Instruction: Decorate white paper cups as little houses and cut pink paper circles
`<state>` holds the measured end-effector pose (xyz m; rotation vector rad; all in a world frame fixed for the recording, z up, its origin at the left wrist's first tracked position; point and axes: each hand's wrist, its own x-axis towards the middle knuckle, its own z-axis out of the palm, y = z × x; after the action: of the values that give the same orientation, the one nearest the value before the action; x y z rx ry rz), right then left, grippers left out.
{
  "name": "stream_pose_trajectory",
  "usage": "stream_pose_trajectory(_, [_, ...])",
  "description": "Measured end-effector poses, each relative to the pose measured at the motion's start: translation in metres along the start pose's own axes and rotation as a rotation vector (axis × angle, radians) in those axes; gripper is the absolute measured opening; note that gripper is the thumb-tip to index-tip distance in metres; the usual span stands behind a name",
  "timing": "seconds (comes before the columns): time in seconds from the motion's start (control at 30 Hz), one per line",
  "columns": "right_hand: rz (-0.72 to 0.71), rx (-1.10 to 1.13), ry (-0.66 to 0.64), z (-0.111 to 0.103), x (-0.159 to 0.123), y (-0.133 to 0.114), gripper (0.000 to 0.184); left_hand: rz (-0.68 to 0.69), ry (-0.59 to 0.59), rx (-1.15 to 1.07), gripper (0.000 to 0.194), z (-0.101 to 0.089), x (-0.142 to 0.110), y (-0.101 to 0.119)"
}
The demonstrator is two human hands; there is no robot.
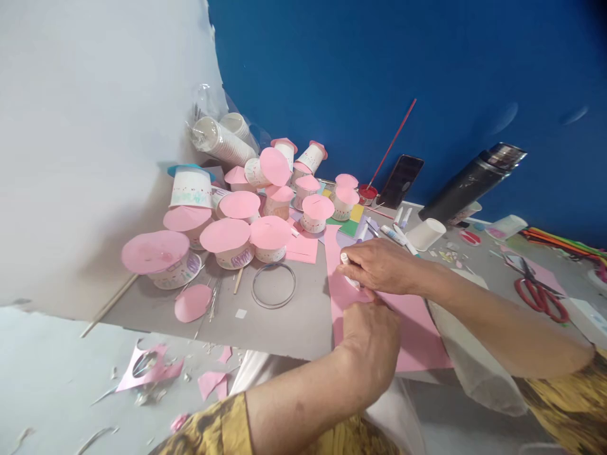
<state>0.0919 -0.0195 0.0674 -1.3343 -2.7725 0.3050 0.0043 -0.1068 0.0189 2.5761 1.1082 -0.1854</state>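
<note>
My right hand (386, 265) is closed around a short white marker (349, 281), held low over a large pink sheet of paper (422, 338). Just in front of me, my left hand (372, 335) is curled on the same sheet, close against the right. Its fingertips are mostly hidden, so what they hold, if anything, does not show. Left of the sheet lie a thin metal ring (274, 307) and a small white paper square (241, 313). More white markers (391, 235) lie beyond my right hand.
Several paper cups with pink paper discs (225, 235) crowd the table's left side. Stacked cups (222, 140) lie behind them. A phone (402, 181) and dark flask (469, 180) lean against the blue wall. Red-handled scissors (540, 297) lie right. Paper scraps (147, 368) litter the floor.
</note>
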Motion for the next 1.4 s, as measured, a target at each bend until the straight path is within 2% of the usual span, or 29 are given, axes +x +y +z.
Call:
stream_pose_trajectory(0.17, [-0.064, -0.074, 0.001, 0.003, 0.002, -0.006, 0.035, -0.027, 0.035, 0.054, 0.04, 0.0, 0.0, 0.001])
stream_pose_trajectory(0.3, [-0.059, -0.017, 0.03, 0.003, 0.009, -0.008, 0.034, -0.029, 0.049, 0.06, 0.042, -0.001, 0.0, 0.0])
stream_pose_trajectory(0.47, [0.023, 0.035, 0.1, 0.003, 0.02, -0.001, 0.04, -0.041, 0.072, 0.103, 0.07, -0.001, 0.0, 0.0])
stream_pose_trajectory(0.57, [0.041, 0.08, 0.138, 0.004, 0.026, 0.011, 0.039, -0.037, 0.113, 0.118, 0.076, 0.003, 0.0, -0.001])
stream_pose_trajectory(0.73, [0.121, 0.14, 0.202, 0.006, 0.034, 0.039, 0.035, -0.056, 0.204, 0.133, 0.06, 0.006, -0.003, -0.003])
stream_pose_trajectory(0.93, [0.15, 0.206, 0.232, 0.01, 0.037, 0.058, 0.036, -0.08, 0.3, 0.012, 0.016, -0.001, 0.008, -0.011])
stream_pose_trajectory(1.17, [0.146, 0.231, 0.264, 0.013, 0.036, 0.06, 0.038, -0.168, 0.222, -0.104, 0.02, -0.003, 0.033, -0.024])
stream_pose_trajectory(1.4, [0.148, 0.277, 0.271, 0.014, 0.037, 0.067, 0.035, -0.194, 0.162, -0.06, 0.026, -0.01, 0.03, -0.03])
